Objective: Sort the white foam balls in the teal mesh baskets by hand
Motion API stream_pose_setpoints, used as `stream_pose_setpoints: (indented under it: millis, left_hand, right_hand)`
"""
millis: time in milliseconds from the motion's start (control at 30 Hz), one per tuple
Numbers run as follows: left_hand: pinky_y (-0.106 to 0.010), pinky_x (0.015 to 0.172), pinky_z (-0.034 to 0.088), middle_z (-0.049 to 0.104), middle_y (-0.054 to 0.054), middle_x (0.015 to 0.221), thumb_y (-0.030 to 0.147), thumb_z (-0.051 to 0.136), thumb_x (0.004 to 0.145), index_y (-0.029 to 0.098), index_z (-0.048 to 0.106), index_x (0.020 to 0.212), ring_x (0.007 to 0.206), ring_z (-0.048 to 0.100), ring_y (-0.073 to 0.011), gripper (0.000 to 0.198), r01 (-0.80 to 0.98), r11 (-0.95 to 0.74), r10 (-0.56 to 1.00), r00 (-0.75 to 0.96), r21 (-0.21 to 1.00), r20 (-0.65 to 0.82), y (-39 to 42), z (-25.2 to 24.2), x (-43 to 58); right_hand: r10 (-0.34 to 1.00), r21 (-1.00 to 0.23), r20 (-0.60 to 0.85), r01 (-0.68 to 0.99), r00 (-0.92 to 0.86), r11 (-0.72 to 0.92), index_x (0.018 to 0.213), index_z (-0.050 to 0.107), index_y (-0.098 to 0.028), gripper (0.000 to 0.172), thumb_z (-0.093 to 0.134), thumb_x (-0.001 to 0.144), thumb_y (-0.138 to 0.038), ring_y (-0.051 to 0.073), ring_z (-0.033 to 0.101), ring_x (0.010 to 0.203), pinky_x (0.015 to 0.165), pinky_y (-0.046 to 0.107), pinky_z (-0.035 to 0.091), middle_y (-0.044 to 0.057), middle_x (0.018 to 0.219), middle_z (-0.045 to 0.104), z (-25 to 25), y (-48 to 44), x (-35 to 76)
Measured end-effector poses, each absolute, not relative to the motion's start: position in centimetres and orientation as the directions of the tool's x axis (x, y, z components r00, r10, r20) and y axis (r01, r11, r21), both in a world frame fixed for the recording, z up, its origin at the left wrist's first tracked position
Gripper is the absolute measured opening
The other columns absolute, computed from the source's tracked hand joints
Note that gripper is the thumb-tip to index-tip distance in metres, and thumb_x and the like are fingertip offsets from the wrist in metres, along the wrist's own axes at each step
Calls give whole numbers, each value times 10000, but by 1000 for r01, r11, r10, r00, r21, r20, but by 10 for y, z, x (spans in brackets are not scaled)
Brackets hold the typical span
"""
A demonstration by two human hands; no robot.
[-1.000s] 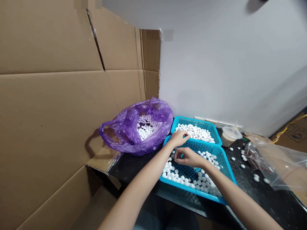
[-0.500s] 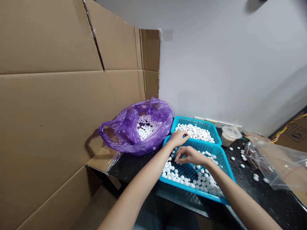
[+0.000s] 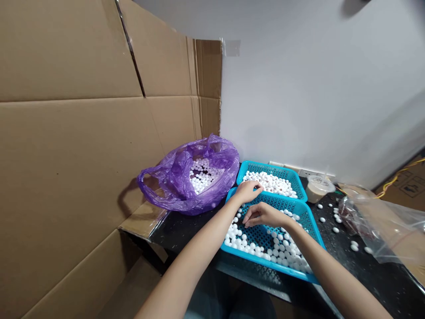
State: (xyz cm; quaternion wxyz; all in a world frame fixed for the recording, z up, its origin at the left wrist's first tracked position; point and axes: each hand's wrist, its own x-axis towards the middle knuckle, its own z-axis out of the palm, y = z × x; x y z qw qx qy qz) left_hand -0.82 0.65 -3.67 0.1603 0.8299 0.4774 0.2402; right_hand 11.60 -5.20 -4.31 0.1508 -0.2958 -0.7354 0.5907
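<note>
A blue perforated tray (image 3: 312, 230) lies in front of me on the black table, with several small white beads (image 3: 242, 241) scattered in it. My left hand (image 3: 247, 191) rests on the tray's far left rim, fingers curled over it. My right hand (image 3: 262, 215) hovers low over the tray's middle, fingers bent down and drawn together among the beads; whether a bead is pinched there is hidden. Behind it sits a second blue tray (image 3: 252, 167) heaped with white beads (image 3: 270, 182).
A purple plastic bag (image 3: 175, 181) with white beads inside sits at the left against a cardboard wall (image 3: 83, 155). A small lidded cup (image 3: 318, 188), loose beads (image 3: 337, 219) and a clear plastic bag (image 3: 385, 226) lie on the table at the right.
My right hand has shifted slightly right and its fingers have stretched lower over the tray. The left hand stays on the rim.
</note>
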Motion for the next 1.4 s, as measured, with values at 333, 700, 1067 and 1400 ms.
stream_pose_setpoints:
  millis: [333,700,1067,1400]
  left_hand:
    - [-269,811,398,644,-2,935,373,430,798,210,617,877,866,560,-148,261,714,-490,870,429,500,241,7,-38,-7]
    - [-278,817,399,645,-10,953,362,440,793,206,622,897,895,559,-163,261,724,-484,874,421,491,241,6,-38,-7]
    - [-281,822,398,646,-7,941,364,441,788,213,625,879,903,556,-169,254,724,-477,878,416,498,236,6,-37,-7]
    - [-279,810,401,648,-2,928,362,438,788,214,626,869,884,557,-163,253,722,-480,877,416,498,242,6,-37,-6]
  right_hand:
    - [526,-965,-231,264,-819,-13,808,661,-121,361,689,604,-417,128,602,677,655,260,494,40,764,645,-41,-49,120]
    - [392,-936,-348,293,-852,-195,818,669,-111,304,721,596,-312,115,609,665,691,253,491,29,718,651,-52,-49,118]
    - [355,-871,-455,326,-817,-367,787,657,-110,320,764,533,-272,117,626,680,705,242,488,25,723,650,-58,-50,114]
    - [365,-852,-491,349,-791,-392,763,657,-99,276,752,558,-260,104,624,644,693,228,495,28,686,652,-57,-52,112]
